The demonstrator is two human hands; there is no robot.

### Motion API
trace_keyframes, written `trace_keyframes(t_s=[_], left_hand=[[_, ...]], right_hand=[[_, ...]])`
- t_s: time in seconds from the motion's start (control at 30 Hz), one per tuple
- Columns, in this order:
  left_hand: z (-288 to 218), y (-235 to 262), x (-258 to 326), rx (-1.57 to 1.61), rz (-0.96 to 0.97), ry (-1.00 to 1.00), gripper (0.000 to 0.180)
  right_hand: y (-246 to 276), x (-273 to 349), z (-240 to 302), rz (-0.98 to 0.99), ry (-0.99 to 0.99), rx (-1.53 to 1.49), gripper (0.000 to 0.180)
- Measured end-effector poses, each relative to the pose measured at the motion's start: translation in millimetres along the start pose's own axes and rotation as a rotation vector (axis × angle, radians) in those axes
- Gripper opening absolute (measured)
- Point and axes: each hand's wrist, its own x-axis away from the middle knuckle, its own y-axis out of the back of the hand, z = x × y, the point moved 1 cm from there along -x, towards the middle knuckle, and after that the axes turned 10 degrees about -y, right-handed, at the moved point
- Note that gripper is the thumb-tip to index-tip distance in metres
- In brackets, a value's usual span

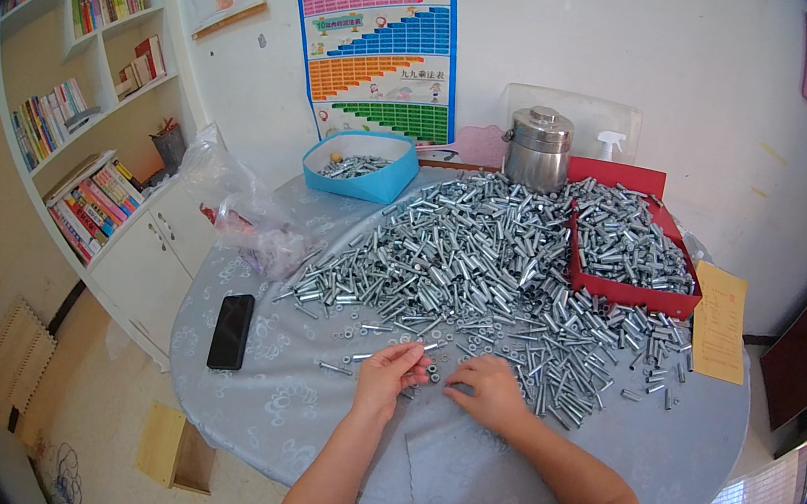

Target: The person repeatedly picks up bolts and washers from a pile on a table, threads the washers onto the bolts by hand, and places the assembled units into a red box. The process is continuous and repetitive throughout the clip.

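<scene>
Between the thumb and fingers of my left hand (391,373) is a small metal bolt (430,347), its end sticking out past the fingertips. Beside it, my right hand (487,391) is curled with thumb and fingers close together; whatever they pinch, if anything, is too small to make out. Small nuts (434,378) lie on the tablecloth between the two hands. Just beyond them spreads a large heap of silvery metal sleeves (464,249), with long thin bolts (575,374) strewn at its near right edge.
A red box (635,297) full of metal sleeves stands at the right of the heap, a blue bin (387,184) at the back left. Behind are a steel canister (539,148) and spray bottle (610,144). A black phone (230,332), plastic bag (269,236) and yellow paper (720,326) lie around.
</scene>
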Motion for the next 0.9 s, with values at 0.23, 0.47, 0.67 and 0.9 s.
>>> trace_keyframes(t_s=[0.23,0.47,0.67,0.9], left_hand=[[3,0,0,-0.023,0.016,0.016,0.020],[2,0,0,-0.031,0.007,0.031,0.021],[3,0,0,-0.018,0.023,0.030,0.020],[5,-1,1,-0.053,0.054,0.052,0.021]], right_hand=[[7,0,-8,0.037,-0.032,-0.038,0.012],[4,-3,-23,0.034,-0.128,-0.169,0.014],[11,0,-10,0.090,-0.015,0.025,0.016],[7,0,-21,0.100,-0.109,-0.091,0.015]])
